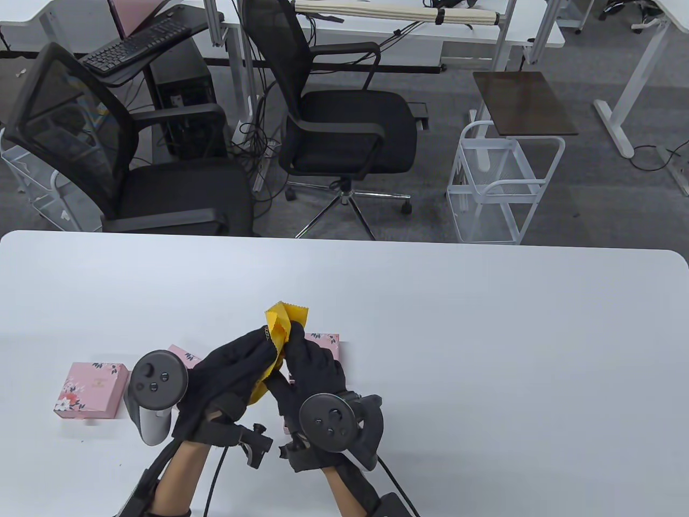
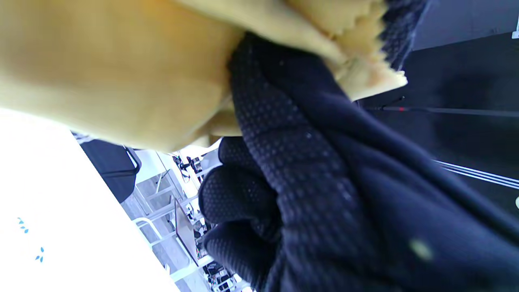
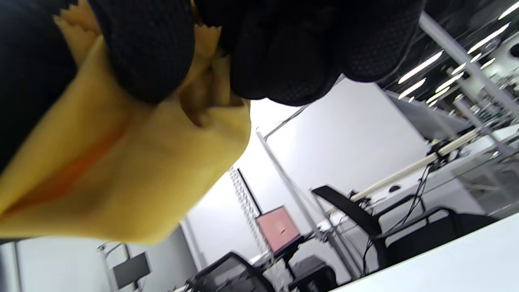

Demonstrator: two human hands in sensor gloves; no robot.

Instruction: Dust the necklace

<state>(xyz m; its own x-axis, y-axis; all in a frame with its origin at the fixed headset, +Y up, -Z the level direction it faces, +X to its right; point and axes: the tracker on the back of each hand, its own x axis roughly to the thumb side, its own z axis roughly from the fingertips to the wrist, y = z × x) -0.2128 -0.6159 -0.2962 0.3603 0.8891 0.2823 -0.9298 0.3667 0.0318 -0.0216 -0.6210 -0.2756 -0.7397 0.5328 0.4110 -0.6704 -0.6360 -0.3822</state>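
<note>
Gripping a yellow cloth (image 1: 280, 326) between them, the left hand (image 1: 229, 371) and right hand (image 1: 312, 371) meet above the white counter (image 1: 484, 350), fingers (image 3: 146, 52) of both clenched round its folds. A thin chain, the necklace (image 3: 247, 207), hangs below the cloth in the right wrist view (no other view shows it). One pink box (image 1: 91, 390) sits closed at the left; two more (image 1: 180, 354) (image 1: 325, 342) lie partly hidden behind the hands, contents unseen.
</note>
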